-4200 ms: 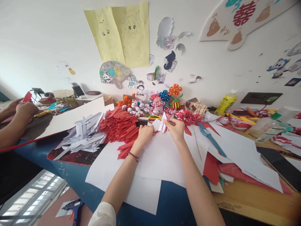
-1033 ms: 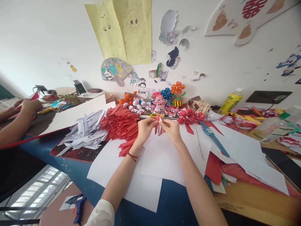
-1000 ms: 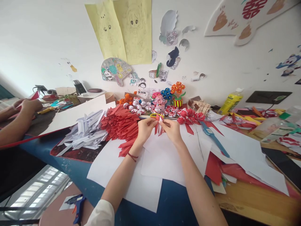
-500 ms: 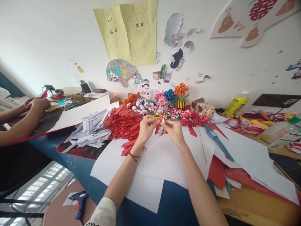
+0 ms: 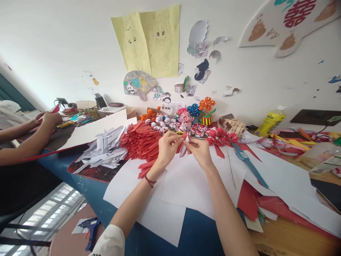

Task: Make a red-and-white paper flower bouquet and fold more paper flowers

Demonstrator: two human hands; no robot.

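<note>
Between my two hands, above the white paper sheets (image 5: 197,185), are folded red and white paper strips (image 5: 184,146). My left hand (image 5: 169,146) pinches them from the left, fingers closed. From the other side my right hand (image 5: 198,148) grips the strips between thumb and fingers. Left of my hands lies a heap of folded red paper strips (image 5: 141,142), and beyond it a pile of folded white strips (image 5: 106,147). Finished red and white paper flowers (image 5: 222,136) sit just behind my right hand.
A blue wristwatch (image 5: 249,163) lies on paper at right, near a yellow bottle (image 5: 270,121). Flowers in a striped pot (image 5: 206,120) stand by the wall. A blue glue gun (image 5: 92,231) rests on a stool at lower left. Another person's hands (image 5: 50,119) hold red paper at far left.
The strips in my hands have turned and now spread lower left, showing more of their red and white lengths. My view has shifted slightly; both hands keep their pinch.
</note>
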